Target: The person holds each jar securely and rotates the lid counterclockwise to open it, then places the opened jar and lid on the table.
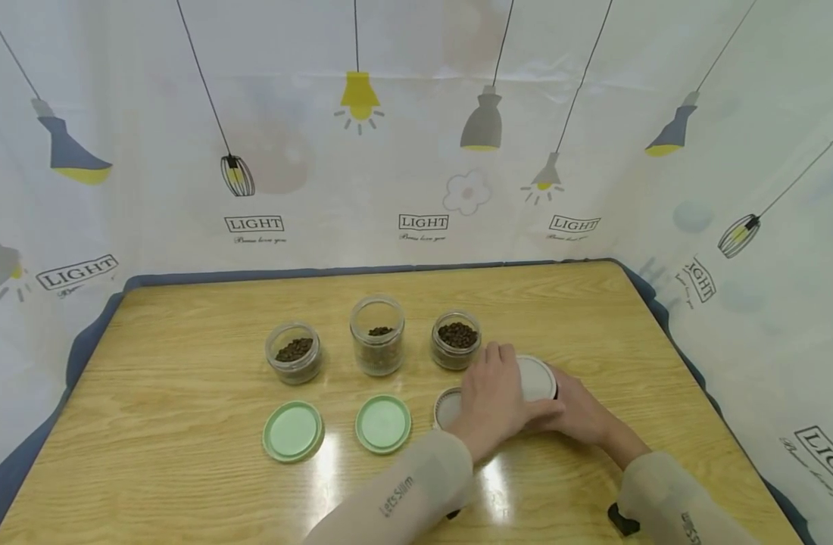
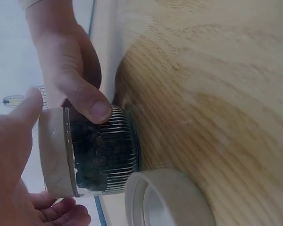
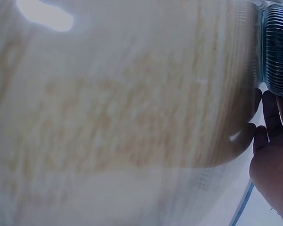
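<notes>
At the right of the group, my left hand [image 1: 493,393] grips the pale grey lid [image 1: 535,378] on a ribbed glass jar [image 2: 106,150]. My right hand [image 1: 576,409] holds the same jar by its glass side, its thumb lying on the ribs in the left wrist view. Dark contents fill much of the glass. The lid [image 2: 54,153] sits on the jar's mouth; whether it is tight I cannot tell. Beside the jar, a second pale lid [image 1: 447,409] lies on the table, partly hidden by my left hand. The jar's base [image 3: 278,52] shows at the right wrist view's edge.
Three open glass jars with coffee beans stand behind: a short left one [image 1: 294,354], a taller middle one [image 1: 379,348] and a short right one [image 1: 455,348]. Two green lids lie in front, one left [image 1: 293,431], one right [image 1: 383,424], on the wooden table [image 1: 185,393].
</notes>
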### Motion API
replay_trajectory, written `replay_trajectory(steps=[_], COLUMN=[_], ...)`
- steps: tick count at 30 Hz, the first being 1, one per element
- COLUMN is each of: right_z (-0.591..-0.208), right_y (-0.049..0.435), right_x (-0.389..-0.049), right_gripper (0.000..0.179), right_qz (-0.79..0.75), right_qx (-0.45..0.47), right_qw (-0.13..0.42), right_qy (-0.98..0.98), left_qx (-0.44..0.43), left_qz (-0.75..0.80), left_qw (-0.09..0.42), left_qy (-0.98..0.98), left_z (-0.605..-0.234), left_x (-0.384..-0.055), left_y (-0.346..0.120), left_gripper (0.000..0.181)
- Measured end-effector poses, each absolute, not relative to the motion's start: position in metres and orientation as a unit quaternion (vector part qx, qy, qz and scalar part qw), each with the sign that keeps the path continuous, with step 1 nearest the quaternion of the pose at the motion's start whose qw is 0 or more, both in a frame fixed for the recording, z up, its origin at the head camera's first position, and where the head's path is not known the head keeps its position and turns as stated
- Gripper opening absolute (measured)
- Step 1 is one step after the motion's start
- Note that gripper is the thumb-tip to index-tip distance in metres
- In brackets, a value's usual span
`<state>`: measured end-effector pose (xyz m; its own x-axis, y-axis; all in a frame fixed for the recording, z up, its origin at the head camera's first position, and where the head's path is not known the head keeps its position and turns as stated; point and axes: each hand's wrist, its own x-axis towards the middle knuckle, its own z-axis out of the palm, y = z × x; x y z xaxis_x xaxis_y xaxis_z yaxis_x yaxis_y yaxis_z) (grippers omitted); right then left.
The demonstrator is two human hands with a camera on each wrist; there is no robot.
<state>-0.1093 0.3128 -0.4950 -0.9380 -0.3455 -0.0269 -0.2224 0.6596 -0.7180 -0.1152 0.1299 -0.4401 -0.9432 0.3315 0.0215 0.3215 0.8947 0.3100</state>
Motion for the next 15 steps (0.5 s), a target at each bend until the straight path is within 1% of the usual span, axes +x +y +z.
replay_trajectory(steps=[2,5,8,11,15], right_z=[-0.495,-0.494,-0.494,-0.494,-0.493], right_y=[0.313,0.313,0.313,0.314,0.313], right_x=[-0.109,-0.11,-0.11,-0.11,-0.109], right_gripper=[0.084,0.086,0.089,0.092,0.092], right_qz=[-0.377,-0.382,-0.402,-0.414,-0.413], right_qx=[-0.159,-0.155,-0.148,-0.148,-0.144], right_qw=[0.075,0.081,0.101,0.111,0.113], right_qy=[0.91,0.907,0.898,0.891,0.892], left_qx=[0.183,0.237,0.315,0.374,0.389], left_qz=[0.176,0.188,0.177,0.167,0.182], left_qw=[0.023,0.026,0.037,0.065,0.108], left_qy=[0.967,0.953,0.932,0.91,0.897], left_z=[-0.44,-0.436,-0.431,-0.428,-0.426], left_x=[-0.116,-0.12,-0.126,-0.131,-0.136], left_y=[0.126,0.12,0.113,0.109,0.108], left_gripper=[0.111,0.11,0.103,0.097,0.089])
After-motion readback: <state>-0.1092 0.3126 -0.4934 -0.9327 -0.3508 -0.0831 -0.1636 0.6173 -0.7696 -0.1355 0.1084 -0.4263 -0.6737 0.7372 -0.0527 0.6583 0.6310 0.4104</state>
